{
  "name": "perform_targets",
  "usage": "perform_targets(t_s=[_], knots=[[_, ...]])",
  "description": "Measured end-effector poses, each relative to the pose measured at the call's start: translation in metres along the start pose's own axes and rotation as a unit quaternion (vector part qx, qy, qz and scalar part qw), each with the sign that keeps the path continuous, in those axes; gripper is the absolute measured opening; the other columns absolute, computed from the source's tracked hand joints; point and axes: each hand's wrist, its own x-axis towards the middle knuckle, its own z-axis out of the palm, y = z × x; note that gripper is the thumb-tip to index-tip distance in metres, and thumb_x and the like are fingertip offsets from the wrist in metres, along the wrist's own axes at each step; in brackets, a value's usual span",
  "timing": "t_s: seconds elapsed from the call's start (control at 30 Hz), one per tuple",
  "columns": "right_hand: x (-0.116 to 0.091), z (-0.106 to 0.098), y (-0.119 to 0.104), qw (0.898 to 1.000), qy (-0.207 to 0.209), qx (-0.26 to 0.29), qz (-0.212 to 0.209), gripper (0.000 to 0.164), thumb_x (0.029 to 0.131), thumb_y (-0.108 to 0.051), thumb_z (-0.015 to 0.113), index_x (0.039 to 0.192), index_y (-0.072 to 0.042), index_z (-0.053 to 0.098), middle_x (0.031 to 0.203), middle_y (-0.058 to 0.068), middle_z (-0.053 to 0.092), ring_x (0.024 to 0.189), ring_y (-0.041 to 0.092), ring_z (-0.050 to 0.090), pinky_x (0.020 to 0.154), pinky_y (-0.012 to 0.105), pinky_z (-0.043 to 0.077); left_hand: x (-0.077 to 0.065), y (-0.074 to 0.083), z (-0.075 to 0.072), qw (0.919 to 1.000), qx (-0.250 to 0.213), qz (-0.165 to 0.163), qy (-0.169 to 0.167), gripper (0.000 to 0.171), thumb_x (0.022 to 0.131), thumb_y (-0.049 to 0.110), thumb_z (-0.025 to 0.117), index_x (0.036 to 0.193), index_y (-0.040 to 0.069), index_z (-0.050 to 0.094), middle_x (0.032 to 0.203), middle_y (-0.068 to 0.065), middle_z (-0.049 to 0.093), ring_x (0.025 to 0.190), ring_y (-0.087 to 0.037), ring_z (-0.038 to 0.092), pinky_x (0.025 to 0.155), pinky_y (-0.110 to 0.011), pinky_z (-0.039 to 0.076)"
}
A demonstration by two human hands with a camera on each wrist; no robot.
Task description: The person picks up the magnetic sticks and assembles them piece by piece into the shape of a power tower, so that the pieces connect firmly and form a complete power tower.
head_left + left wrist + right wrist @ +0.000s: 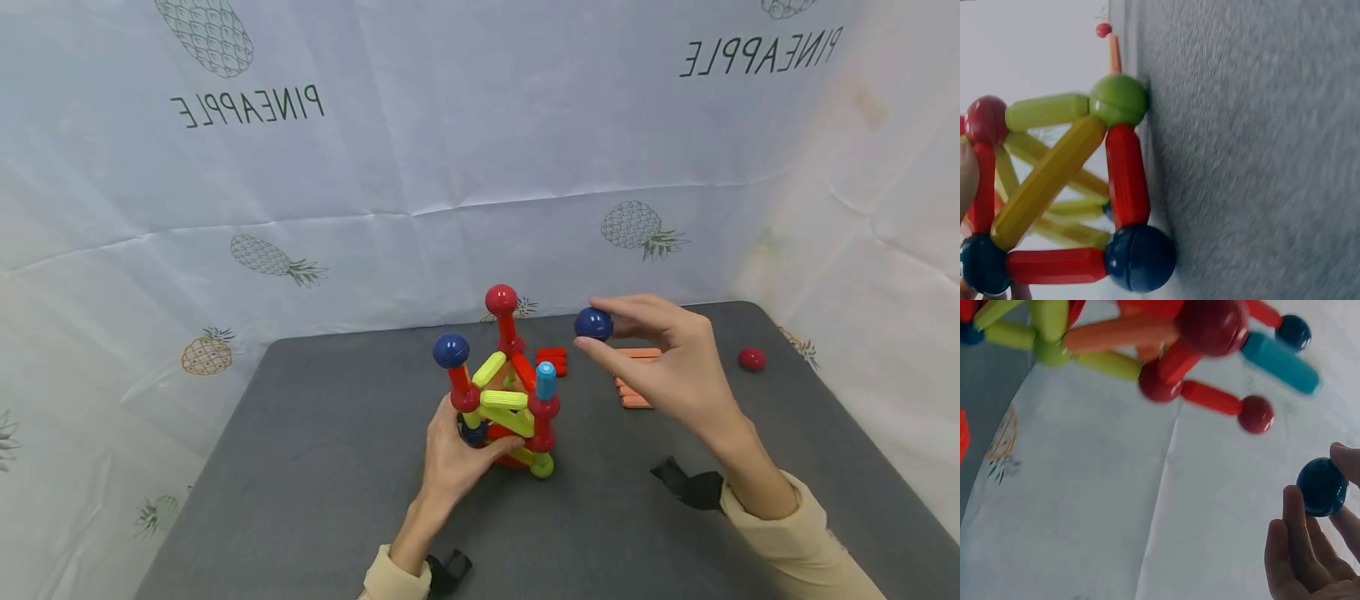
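A frame of coloured rods and balls [504, 400] stands on the dark table. My left hand [453, 458] grips it low on the near left side, thumb across the front. Two upright rods carry a blue ball [451, 351] and a red ball [501, 300] on top. A light blue rod [546, 381] rises from the front right corner with no ball on its end. To the right of the frame and apart from it, my right hand [675, 358] pinches a dark blue ball [1322, 486] between thumb and fingers.
Several orange rods [637, 402] lie behind the right hand, partly hidden by it. Short red rods [552, 360] lie behind the frame. A loose red ball [752, 359] rests toward the table's right edge. A white pineapple-print cloth [450, 258] hangs behind the table.
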Motion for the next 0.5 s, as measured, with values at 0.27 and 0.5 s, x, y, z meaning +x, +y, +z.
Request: perform_targets(t_s=[0.27,0.5], knots=[[0.007,0.027,-0.014,1.000,-0.010,-0.013,-0.024,0.046,0.074,0.001,0.088,0.118,-0.008,0.076,0.105,0.007,0.076,0.090,0.004,0.068,0.074,0.010,0.055,-0.002,0.001,0.003,0.9988,0.023,0.011,0.042,0.064,0.072,0.029,0.094,0.126,0.017,0.063,0.113,-0.001,0.071,0.101,-0.015,0.067,0.085,-0.032,0.058],[0.005,0.036,-0.007,0.999,-0.035,-0.011,-0.018,0.047,0.076,-0.002,0.088,0.121,-0.008,0.075,0.108,0.007,0.076,0.091,0.015,0.073,0.084,0.012,0.055,-0.002,0.000,0.002,0.9988,0.029,0.015,0.037,0.061,0.073,0.030,0.094,0.124,0.017,0.064,0.110,-0.001,0.071,0.099,-0.014,0.067,0.084,-0.030,0.058]])
